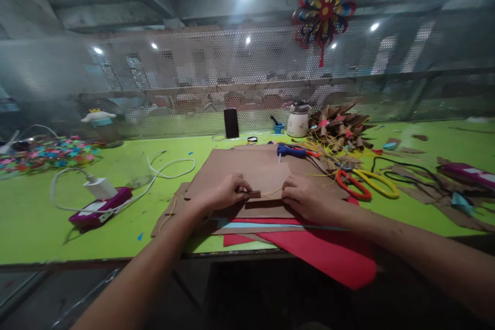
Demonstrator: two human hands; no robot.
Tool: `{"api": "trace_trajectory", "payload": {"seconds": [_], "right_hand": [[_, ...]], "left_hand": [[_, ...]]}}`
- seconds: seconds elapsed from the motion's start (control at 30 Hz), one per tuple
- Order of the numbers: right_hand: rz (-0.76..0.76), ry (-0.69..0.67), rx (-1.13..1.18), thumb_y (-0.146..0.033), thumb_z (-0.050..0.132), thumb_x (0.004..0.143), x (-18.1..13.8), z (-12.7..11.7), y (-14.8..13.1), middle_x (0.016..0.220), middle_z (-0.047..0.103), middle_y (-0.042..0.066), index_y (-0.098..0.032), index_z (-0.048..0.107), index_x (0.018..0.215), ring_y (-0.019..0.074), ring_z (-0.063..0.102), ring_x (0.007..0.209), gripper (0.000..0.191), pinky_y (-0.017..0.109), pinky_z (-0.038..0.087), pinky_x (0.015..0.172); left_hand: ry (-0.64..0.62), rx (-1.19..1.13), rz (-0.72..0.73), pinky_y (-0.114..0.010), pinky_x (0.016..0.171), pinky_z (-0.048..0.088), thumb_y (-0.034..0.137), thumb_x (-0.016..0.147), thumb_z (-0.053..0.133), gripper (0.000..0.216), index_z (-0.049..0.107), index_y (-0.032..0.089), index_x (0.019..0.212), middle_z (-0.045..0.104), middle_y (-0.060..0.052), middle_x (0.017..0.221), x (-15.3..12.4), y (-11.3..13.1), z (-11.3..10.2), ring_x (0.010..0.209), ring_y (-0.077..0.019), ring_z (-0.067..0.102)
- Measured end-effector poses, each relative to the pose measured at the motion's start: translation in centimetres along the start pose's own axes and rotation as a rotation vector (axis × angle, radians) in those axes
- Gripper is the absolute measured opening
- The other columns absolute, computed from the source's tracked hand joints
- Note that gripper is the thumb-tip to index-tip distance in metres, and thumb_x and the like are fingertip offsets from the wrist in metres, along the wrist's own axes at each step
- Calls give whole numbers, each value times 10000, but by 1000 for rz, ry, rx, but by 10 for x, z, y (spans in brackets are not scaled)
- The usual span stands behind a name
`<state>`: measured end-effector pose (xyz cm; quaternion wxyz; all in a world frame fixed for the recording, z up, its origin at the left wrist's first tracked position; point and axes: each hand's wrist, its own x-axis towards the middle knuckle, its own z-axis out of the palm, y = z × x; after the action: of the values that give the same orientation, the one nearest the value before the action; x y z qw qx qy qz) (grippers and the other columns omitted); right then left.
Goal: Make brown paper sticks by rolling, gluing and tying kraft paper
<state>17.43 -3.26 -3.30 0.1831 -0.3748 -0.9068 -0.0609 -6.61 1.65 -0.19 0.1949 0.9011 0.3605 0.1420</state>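
My left hand (231, 190) is closed, fingertips pinching a small brown paper piece (254, 194) that looks folded or rolled. A thin yellow string (273, 194) runs from beside that piece toward my right hand (303, 197). The right fingers are pressed together at the string's end, though the exact grip is partly hidden. Both hands rest over a stack of brown paper sheets (220, 165). Another narrow brown strip (266, 205) lies just below the hands. Behind my right hand, a blue glue gun (292, 150) lies on the stack.
Orange and yellow-handled scissors (359, 185) lie at right, before a pile of brown paper rolls (340, 126). Red paper (325, 252) overhangs the front edge of the green table (31, 216). A purple power strip (100, 209) with a white cable sits left. A phone (231, 123) stands behind.
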Motion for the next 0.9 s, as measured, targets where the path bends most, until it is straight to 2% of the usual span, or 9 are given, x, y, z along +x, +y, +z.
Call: {"api": "trace_trajectory", "payload": {"seconds": [0.17,0.33,0.47,0.63,0.73,0.9], "right_hand": [[92,-75,28,-195,412,879,5,-9,6,796,586,68,-147,620,750,142,522,719,249,239,364,644],[64,-132,46,-216,411,880,8,-12,10,760,615,70,-150,629,749,160,535,735,263,243,363,651],[44,-199,55,-242,424,874,15,-15,10,782,627,59,-175,645,845,161,540,723,233,246,347,619],[-15,-146,41,-266,498,834,34,-11,3,889,586,90,-168,649,817,178,522,806,181,261,353,667],[-64,-129,120,-246,504,830,47,-6,2,859,576,82,-154,648,773,162,511,786,179,255,360,682],[-25,-105,308,-158,547,781,51,4,8,762,579,49,-130,627,736,125,500,698,95,224,370,645]], "left_hand": [[27,-25,-18,-235,630,366,251,738,561,184,715,228,836,634,-36,751,0,-13,4,704,-158,529],[37,-8,14,-249,659,373,233,756,540,220,713,232,892,633,-53,787,0,-22,11,736,-170,525],[14,17,40,-256,675,374,207,766,525,246,708,213,931,618,-62,814,-3,-18,8,762,-173,518],[7,18,44,-250,631,356,248,786,527,217,714,220,892,610,-41,747,-4,-14,6,696,-156,499],[-20,29,14,-242,650,360,218,774,524,213,704,179,882,615,-35,749,-3,-12,7,707,-148,500],[-40,113,-38,-224,587,341,159,755,467,199,663,152,787,554,-13,677,-6,-9,9,636,-120,461]]}}
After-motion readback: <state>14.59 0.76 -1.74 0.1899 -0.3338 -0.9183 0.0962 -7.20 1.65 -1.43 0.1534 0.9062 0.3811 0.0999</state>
